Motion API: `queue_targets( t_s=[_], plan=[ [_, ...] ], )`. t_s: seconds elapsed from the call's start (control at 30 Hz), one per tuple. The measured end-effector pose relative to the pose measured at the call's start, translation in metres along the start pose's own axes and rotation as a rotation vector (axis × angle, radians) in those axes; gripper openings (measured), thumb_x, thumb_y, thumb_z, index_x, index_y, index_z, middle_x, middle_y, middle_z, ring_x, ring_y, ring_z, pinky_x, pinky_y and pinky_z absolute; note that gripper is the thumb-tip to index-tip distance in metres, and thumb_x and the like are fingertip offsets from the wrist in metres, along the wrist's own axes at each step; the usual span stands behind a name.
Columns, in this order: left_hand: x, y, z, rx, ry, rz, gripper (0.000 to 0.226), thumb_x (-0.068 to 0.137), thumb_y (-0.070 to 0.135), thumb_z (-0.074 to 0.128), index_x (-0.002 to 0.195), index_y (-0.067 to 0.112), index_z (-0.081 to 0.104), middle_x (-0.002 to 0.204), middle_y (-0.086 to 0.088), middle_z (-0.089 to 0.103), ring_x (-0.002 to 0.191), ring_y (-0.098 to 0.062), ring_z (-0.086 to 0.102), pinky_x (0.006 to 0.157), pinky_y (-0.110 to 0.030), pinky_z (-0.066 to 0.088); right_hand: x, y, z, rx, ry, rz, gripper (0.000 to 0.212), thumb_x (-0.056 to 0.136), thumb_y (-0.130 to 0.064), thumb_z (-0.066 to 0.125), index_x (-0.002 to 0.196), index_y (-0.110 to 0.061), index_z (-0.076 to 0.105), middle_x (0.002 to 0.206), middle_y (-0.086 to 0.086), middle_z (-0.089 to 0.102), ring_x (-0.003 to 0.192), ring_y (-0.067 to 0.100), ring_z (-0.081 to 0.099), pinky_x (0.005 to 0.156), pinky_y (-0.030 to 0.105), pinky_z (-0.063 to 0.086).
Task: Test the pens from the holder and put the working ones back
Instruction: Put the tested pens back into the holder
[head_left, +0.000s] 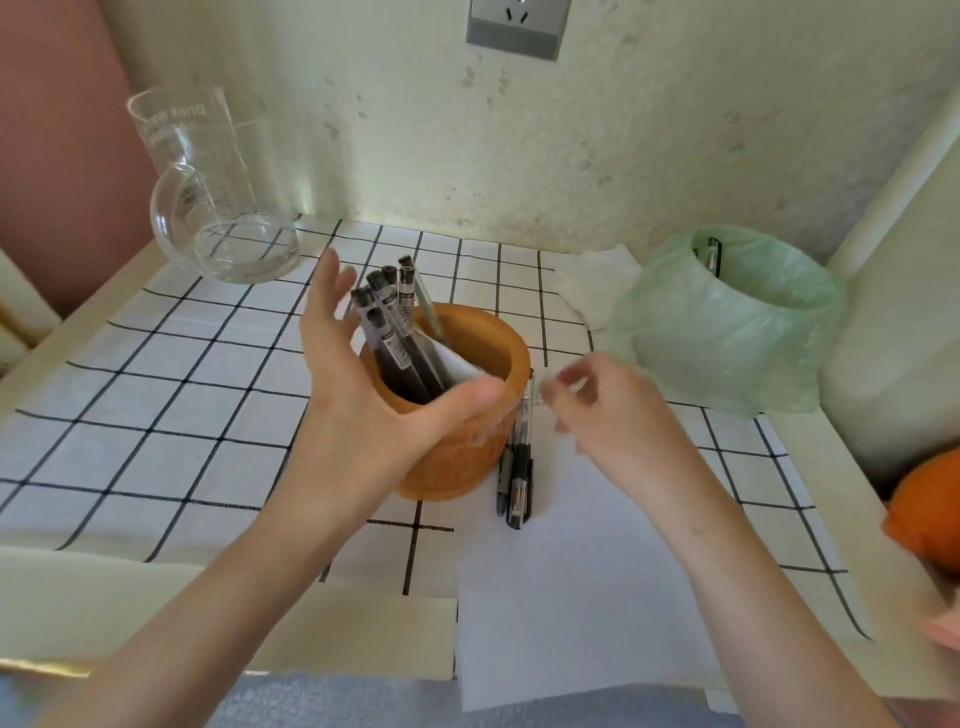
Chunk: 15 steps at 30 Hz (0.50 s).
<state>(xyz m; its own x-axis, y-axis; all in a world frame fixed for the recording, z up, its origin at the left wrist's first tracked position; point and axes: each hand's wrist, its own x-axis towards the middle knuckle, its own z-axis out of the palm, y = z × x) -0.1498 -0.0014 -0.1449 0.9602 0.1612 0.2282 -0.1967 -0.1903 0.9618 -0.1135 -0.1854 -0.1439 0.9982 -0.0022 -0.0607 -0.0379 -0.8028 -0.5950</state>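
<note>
An orange holder (488, 338) stands on the checked cloth with several black-capped pens (387, 317) leaning to its left side. My left hand (363, 405) cups the holder from the left. Its thumb lies across the near rim, and its fingers point up straight beside the pens. My right hand (602, 415) hovers just right of the holder, blurred, fingers loosely curled and holding nothing. Two black pens (517, 473) lie side by side on the table against the holder's right foot, at the edge of a white paper sheet (582, 582).
A glass jug (218, 208) stands at the back left. A small bin lined with a green bag (727, 322) sits at the back right with a pen (710, 254) inside. An orange fruit (930, 514) lies at the right edge. A wall socket (514, 26) is above.
</note>
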Motion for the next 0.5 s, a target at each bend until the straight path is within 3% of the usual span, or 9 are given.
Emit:
queue_targets(
  t_s=[0.13,0.27,0.37,0.5],
  plan=[
    [-0.008,-0.012,-0.001,0.080,0.001,0.022,0.131,0.031,0.060,0.081,0.138,0.039,0.007,0.126,0.039,0.022,0.120,0.020,0.033,0.089,-0.012,0.042,-0.008,-0.004,0.015,-0.090,-0.137,0.070,0.035,0.089,-0.044,0.058,0.100,-0.011,0.053,0.089,0.004,0.060,0.082,0.025,0.060,0.061,0.031,0.044],
    [-0.013,-0.016,0.001,0.095,-0.026,0.029,0.120,0.036,0.055,0.085,0.129,0.041,0.012,0.123,0.031,0.030,0.111,0.021,0.041,0.078,0.001,0.042,-0.010,-0.007,0.019,-0.106,-0.170,0.067,0.025,0.087,-0.035,0.062,0.090,-0.012,0.053,0.076,-0.003,0.053,0.074,0.019,0.056,0.055,0.026,0.041],
    [-0.010,-0.015,-0.001,0.048,-0.025,-0.010,0.121,0.036,0.047,0.088,0.130,0.044,0.012,0.126,0.019,0.038,0.114,0.009,0.047,0.077,-0.003,0.046,-0.011,-0.008,0.018,-0.046,-0.179,0.071,0.023,0.085,-0.029,0.062,0.077,-0.009,0.055,0.065,-0.001,0.049,0.060,0.016,0.048,0.050,0.026,0.034],
    [-0.001,-0.014,-0.017,-0.002,-0.156,-0.046,0.128,0.036,0.042,0.086,0.136,0.051,0.008,0.126,0.014,0.051,0.115,0.002,0.053,0.094,-0.021,0.043,-0.009,-0.005,0.013,-0.024,-0.169,0.086,0.026,0.085,-0.023,0.060,0.091,0.002,0.060,0.069,0.004,0.053,0.062,0.018,0.047,0.051,0.027,0.032]
  ],
)
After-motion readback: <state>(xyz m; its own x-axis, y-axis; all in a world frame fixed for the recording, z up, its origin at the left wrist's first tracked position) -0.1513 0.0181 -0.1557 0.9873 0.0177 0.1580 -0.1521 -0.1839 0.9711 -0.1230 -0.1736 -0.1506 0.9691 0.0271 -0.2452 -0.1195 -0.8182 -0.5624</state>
